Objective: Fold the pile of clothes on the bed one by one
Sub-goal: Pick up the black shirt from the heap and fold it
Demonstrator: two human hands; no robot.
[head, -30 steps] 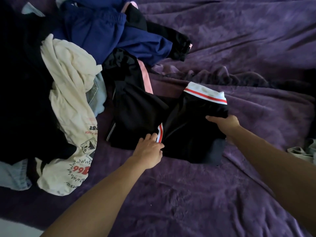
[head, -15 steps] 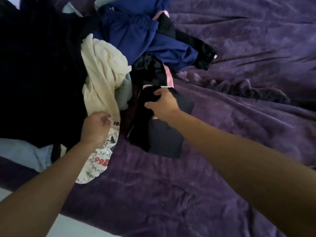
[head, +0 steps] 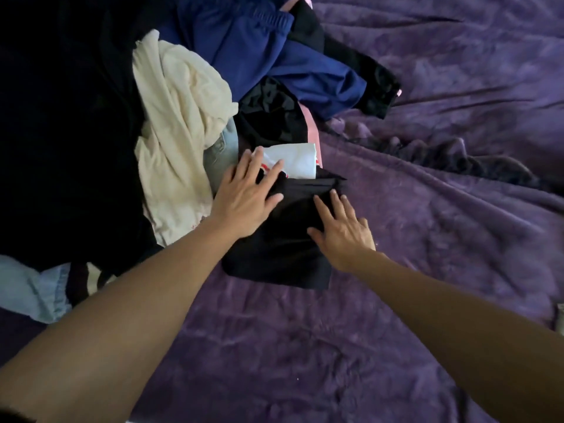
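Both hands moved onto folded black shorts [head: 283, 239]: left hand [head: 244, 203], right hand [head: 341, 230] pressing flat, fingers straight, grasping nothing; pile [head: 183, 117] adjacent left.

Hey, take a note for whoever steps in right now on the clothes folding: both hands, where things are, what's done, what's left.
Left hand: open, flat on the black shorts, reaching onto their white waistband.
Right hand: open, flat on the shorts' right side.
Where: the shorts lie on the purple blanket, right beside the pile.
Done: the shorts look folded into a compact stack.
Left: cream shirt, blue garment, dark clothes and a light blue piece lie unfolded.
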